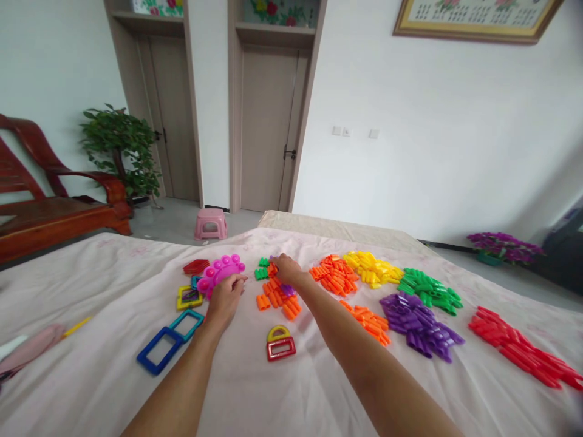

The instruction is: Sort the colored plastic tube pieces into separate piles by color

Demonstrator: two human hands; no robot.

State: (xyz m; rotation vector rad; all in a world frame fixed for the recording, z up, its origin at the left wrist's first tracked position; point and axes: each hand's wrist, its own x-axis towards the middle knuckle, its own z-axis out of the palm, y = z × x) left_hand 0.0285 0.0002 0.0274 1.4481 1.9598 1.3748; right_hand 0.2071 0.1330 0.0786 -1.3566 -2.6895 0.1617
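Note:
My left hand [229, 290] rests at the right edge of a magenta scalloped toy [220, 271] with round knobs, fingers loosely apart and nothing in them. Reaching over a small mixed pile, my right hand [286, 267] has its fingertips bent together on an orange plastic tube [272, 269]. Under and beside that hand lie more orange tubes [276, 294], with a purple piece [288, 290] among them. Short green tubes [261, 274] lie just left of its fingertips. The undersides of the right fingers are hidden.
Sorted tube piles spread rightward: orange [334, 274], yellow [373, 269], green [430, 290], purple [419, 325] and red [519, 344]. Frame-shaped tiles, blue [144, 357], yellow [179, 303] and red [281, 357], lie nearer on the cloth [246, 394]. A pink stool [211, 215] stands beyond.

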